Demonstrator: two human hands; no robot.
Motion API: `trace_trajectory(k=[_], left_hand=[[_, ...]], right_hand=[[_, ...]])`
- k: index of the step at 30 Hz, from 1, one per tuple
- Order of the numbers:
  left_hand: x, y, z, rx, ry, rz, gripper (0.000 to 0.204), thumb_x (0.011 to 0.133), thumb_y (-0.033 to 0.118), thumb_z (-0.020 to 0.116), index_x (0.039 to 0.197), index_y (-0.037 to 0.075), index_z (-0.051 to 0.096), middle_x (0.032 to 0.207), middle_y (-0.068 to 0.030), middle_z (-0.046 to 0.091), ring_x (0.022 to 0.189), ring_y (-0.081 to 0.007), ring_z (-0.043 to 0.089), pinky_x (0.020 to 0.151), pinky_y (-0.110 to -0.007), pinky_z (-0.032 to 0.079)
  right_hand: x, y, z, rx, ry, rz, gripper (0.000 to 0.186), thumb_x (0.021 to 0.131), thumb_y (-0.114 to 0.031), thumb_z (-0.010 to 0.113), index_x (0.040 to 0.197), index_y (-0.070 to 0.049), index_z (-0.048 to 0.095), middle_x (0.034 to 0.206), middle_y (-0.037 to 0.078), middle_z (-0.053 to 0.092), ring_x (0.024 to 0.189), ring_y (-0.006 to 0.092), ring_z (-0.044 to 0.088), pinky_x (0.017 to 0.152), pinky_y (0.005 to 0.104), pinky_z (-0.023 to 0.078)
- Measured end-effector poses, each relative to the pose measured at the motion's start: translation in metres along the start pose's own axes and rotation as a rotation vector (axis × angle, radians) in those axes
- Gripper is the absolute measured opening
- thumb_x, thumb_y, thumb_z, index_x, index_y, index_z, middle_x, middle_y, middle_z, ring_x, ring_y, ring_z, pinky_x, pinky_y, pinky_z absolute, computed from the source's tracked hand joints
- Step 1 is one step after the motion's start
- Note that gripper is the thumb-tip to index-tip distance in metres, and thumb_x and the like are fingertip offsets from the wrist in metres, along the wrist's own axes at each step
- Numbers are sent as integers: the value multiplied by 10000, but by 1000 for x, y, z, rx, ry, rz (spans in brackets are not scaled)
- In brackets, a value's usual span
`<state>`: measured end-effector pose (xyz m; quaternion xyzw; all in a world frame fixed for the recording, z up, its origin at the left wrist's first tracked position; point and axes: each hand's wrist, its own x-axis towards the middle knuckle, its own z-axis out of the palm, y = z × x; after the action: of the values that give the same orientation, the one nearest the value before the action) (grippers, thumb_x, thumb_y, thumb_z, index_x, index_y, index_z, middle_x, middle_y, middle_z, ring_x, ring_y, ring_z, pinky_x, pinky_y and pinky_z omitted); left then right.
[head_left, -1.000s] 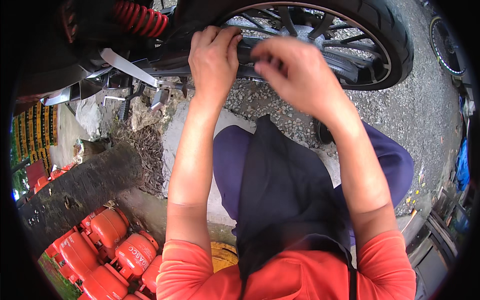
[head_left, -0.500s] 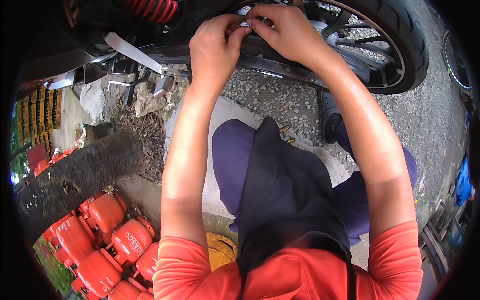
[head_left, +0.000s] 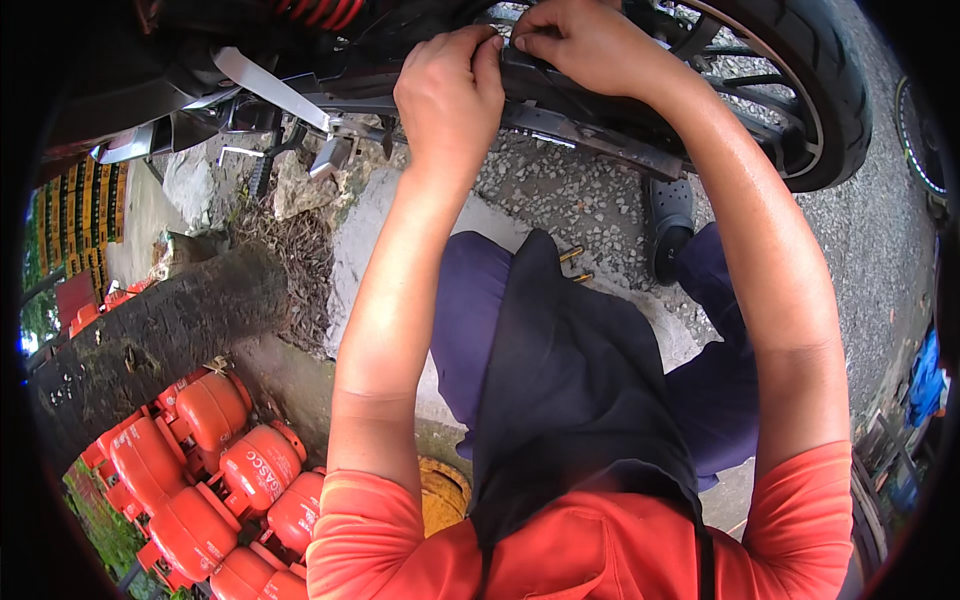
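Beside the motorcycle's rear wheel (head_left: pixel 800 90), a black cover (head_left: pixel 560 75) over the chain is pinched by left hand (head_left: pixel 450 95) and right hand (head_left: pixel 585 45), each grip closed on it, apparently mid-fitting, with careful alignment judged needed next.

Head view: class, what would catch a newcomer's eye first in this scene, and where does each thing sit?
At the top, the left hand and right hand press together on a dark part beside the motorcycle's rear wheel. At lower left, a cluster of orange gas cylinders stands out below a dark tree trunk. Along the bottom edge are the person's orange sleeves, with a black apron in the middle.
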<state>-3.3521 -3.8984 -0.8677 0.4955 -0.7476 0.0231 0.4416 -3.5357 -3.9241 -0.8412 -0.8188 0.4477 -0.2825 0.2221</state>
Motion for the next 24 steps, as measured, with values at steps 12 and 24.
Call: trace_trajectory(k=[12,24], left_hand=[[-2,3,2,126,-51,101,96,894,100,673,955,41,717,867,-118,701,810,-321,647,734,-406,502],[-3,2,-4,43,-51,14,96,890,93,689,952,26,718,894,-145,721,836,-332,683,751,-400,527]], right_hand=[[-8,12,0,267,-80,131,247,862,-132,702,1046,31,682,891,197,714,869,287,697,813,386,537],[8,7,-4,246,-175,98,240,897,-160,655,1051,18,704,918,206,724,854,284,699,823,377,532]])
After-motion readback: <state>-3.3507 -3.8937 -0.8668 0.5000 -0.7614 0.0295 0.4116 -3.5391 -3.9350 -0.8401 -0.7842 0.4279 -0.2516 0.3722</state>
